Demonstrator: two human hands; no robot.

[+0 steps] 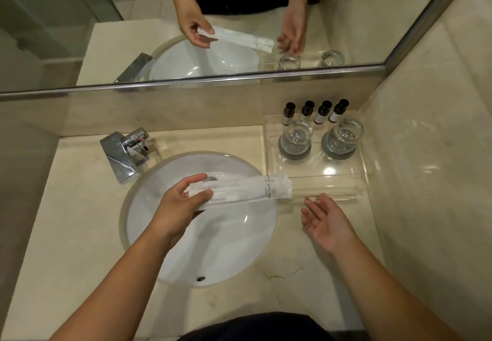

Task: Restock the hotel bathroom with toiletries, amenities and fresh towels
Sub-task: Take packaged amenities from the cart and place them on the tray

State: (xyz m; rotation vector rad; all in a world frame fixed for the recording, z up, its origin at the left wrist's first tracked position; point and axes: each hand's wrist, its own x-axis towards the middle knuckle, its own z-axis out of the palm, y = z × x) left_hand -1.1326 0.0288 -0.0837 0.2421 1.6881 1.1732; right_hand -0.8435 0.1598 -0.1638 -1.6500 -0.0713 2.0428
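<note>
- Packet (253, 190) is pinched in left hand (181, 202), its tip at tray (319, 171) front corner.
- Right hand (326, 220) fingers (310, 212) are spread wide, empty, before tray.
- Packet should be laid flat along tray front.

A hotel bathroom: marble vanity (80, 220), sink (226, 247), mirror (106, 21), miniature toiletry bottles (314, 113).
</note>
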